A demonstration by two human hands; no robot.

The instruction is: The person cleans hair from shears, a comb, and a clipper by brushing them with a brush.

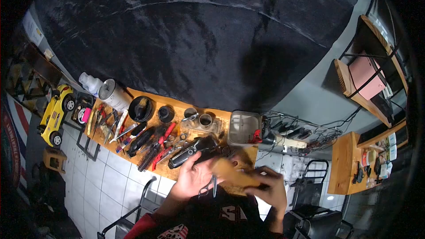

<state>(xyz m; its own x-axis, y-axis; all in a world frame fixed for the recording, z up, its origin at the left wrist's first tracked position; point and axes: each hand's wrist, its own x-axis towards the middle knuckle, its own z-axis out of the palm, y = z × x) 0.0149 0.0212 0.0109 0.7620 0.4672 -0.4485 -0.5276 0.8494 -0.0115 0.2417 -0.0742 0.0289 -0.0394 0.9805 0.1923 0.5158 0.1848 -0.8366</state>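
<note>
My right hand (pixel 271 189) is closed round one end of a long tan thing (pixel 237 175), smeared by motion; I cannot tell its kind. Its far end overlaps the fingers of my left hand (pixel 194 178), which is turned palm up with the thumb raised. A pair of scissors (pixel 205 190) hangs at the left hand, its finger rings showing below the palm against my dark shirt. Just beyond the left thumb lies a black hair clipper (pixel 192 152) on the wooden table (pixel 179 172). A round black brush (pixel 149 158) and red-handled tools lie left of the clipper.
Along the table's back stand a tall can (pixel 113 95), a black bowl (pixel 141 109) and a grey plastic tub (pixel 245 128). Tangled cables (pixel 310 126) hang to the right. A yellow toy car (pixel 56 115) is at left; black chairs (pixel 310 214) stand near me.
</note>
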